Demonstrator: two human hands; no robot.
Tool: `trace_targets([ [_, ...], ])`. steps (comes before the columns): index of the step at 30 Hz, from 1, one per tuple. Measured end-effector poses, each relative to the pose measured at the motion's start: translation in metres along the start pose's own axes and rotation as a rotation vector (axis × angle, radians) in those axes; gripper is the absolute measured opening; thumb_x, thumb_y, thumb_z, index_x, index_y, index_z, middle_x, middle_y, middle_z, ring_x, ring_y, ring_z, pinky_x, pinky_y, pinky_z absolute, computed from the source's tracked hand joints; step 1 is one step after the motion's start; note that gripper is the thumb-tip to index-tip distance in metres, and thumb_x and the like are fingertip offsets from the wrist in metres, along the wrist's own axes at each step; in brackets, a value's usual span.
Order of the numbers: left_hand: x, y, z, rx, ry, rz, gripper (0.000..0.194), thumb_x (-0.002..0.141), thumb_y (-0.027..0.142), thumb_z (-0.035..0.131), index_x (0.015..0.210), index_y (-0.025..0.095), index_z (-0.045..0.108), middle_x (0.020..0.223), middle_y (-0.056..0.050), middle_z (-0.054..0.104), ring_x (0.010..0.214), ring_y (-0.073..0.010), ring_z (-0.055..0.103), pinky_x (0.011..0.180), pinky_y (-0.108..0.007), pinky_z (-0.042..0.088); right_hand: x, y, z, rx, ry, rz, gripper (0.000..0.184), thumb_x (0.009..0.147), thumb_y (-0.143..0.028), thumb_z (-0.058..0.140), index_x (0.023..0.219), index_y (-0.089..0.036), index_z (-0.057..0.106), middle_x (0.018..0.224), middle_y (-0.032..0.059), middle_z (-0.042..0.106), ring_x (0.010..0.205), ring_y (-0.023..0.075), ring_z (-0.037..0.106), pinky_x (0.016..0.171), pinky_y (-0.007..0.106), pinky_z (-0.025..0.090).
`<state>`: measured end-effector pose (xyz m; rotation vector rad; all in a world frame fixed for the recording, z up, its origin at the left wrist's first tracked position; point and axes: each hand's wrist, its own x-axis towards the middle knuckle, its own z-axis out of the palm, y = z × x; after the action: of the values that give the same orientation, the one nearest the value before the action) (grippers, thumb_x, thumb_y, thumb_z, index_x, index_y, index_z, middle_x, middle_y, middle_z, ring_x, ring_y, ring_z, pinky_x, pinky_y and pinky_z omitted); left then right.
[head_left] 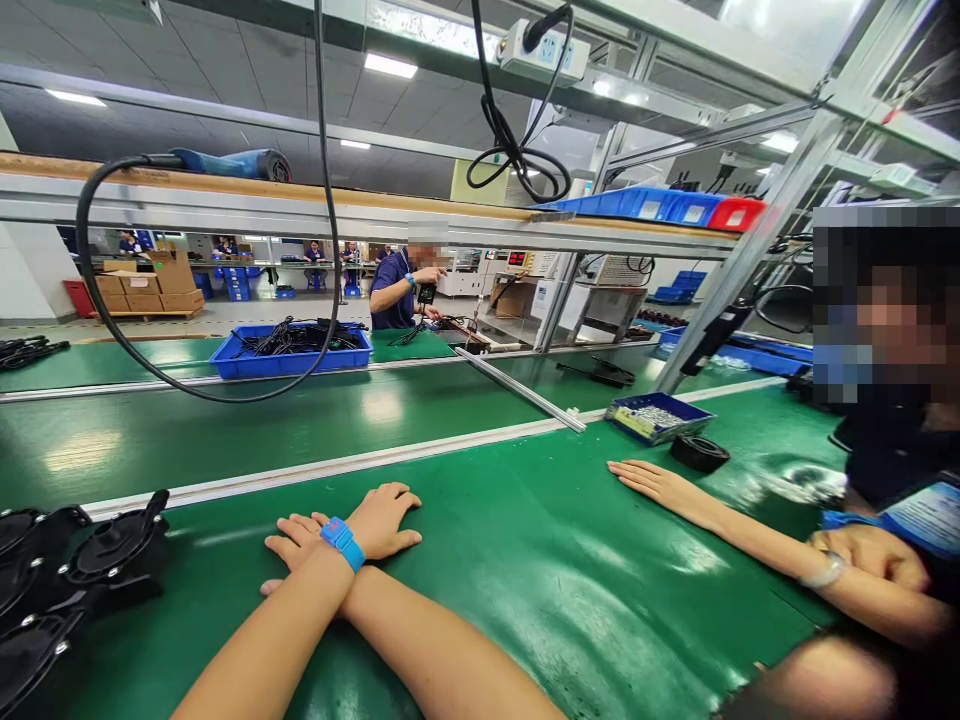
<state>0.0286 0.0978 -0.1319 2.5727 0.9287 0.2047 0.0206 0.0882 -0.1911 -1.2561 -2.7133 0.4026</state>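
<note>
Head view: you are crossing your left hand [384, 522], its wrist wearing a blue wristband [343, 543], over your right wrist on the green work surface [480, 560]. Fingers of your left hand and right hand [298, 543] are spreading apart. Black parts [112, 550] are sitting left of your right hand.

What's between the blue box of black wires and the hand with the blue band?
Between the box and the left hand, the head view shows a thin metal edge, green strip, pale rail, then green tabletop.
</note>
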Motion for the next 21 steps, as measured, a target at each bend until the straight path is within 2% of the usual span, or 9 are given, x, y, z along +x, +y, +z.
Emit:
trace_targets([
  [12, 0.0002, 0.0004, -0.0007, 0.008, 0.0, 0.005, 0.058, 0.09, 0.041, 0.071, 0.142, 0.021, 0.056, 0.154, -0.014, 0.047, 0.144, -0.0315, 0.042, 0.122, -0.049, 0.035, -0.0015, -0.0041, -0.005, 0.017, -0.021, 0.021, 0.074, 0.093, -0.063, 0.065, 0.154, -0.026, 0.044, 0.167, 0.0064, 0.031, 0.156, 0.0248, 0.024, 0.13, 0.049, 0.023],
  [21, -0.0013, 0.0022, -0.0012, 0.008, -0.002, -0.001, 0.058, 0.09, 0.041, 0.071, 0.142, 0.021, 0.056, 0.154, -0.014, 0.047, 0.145, -0.0319, 0.042, 0.122, -0.05, 0.035, -0.0005, -0.0015, 0.0002, 0.014, 0.01, 0.011, 0.073, 0.093, -0.062, 0.066, 0.153, -0.027, 0.045, 0.166, 0.0064, 0.032, 0.156, 0.025, 0.026, 0.129, 0.05, 0.025],
])
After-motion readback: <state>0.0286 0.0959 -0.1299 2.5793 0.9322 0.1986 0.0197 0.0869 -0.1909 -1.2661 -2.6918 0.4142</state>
